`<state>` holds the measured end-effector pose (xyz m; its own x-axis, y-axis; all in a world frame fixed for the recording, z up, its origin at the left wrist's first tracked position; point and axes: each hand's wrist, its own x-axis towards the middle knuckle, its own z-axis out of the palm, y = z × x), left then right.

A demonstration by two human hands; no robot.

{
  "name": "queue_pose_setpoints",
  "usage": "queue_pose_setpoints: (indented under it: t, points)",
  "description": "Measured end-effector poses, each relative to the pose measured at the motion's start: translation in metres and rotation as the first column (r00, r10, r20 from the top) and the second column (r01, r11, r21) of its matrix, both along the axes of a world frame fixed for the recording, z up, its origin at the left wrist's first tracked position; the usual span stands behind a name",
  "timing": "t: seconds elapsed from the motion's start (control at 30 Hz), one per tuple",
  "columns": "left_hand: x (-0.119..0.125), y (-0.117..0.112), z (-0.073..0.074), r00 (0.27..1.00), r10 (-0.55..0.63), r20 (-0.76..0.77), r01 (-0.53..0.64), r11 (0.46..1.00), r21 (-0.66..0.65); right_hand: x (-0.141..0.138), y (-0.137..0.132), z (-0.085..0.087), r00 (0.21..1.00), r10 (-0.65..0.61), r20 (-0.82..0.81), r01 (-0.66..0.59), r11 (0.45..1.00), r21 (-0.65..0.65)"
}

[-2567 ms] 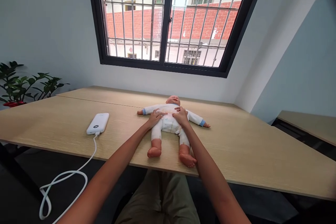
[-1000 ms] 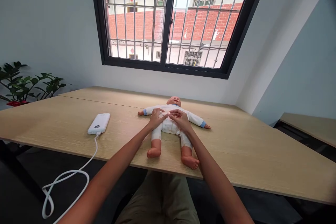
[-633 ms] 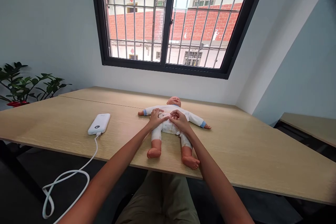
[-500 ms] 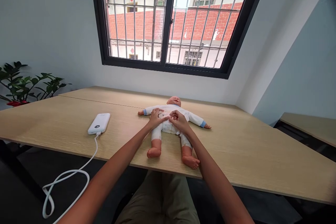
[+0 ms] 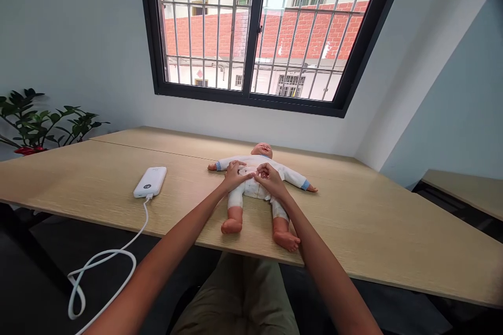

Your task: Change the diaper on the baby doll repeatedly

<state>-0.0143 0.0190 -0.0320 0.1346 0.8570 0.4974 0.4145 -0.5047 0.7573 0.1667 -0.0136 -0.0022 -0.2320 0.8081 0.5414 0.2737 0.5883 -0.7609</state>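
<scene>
A baby doll (image 5: pixel 254 192) lies on its back on a light wooden table (image 5: pixel 365 230), its head towards the window. It wears a white onesie (image 5: pixel 280 171) with blue cuffs, and its bare plastic feet point towards me. My left hand (image 5: pixel 238 176) and my right hand (image 5: pixel 268 179) meet over the doll's chest, their fingers gathered on the front of the onesie. My fingers hide the fabric between them, so any fastening there is hidden.
A white power bank (image 5: pixel 150 182) lies on the table left of the doll, and its white cable (image 5: pixel 102 267) hangs over the front edge in a loop. A green potted plant (image 5: pixel 39 125) stands at far left, below a barred window (image 5: pixel 251 31). Another table (image 5: pixel 463 188) stands at right.
My hands have drawn closer together at the doll's chest, and my right hand's fingers have curled inward. The doll has not moved, and the view has shifted slightly with my head.
</scene>
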Motion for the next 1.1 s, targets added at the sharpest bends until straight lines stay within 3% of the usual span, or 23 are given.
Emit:
queue_pose_setpoints:
  t: [0.37, 0.67, 1.1]
  points:
    - [0.003, -0.002, 0.001, 1.0, 0.016, -0.025, -0.016, 1.0, -0.005, 0.0, 0.003, -0.005, 0.999, -0.024, 0.021, 0.023, 0.998, 0.056]
    - [0.002, -0.005, 0.003, 0.999, 0.024, -0.029, -0.024, 0.999, -0.024, -0.001, -0.001, -0.002, 0.997, -0.058, -0.051, 0.06, 0.998, 0.029]
    - [0.002, -0.002, -0.001, 0.998, 0.038, -0.05, -0.039, 0.999, -0.015, 0.001, 0.006, -0.011, 1.0, 0.006, -0.025, -0.006, 1.0, 0.023]
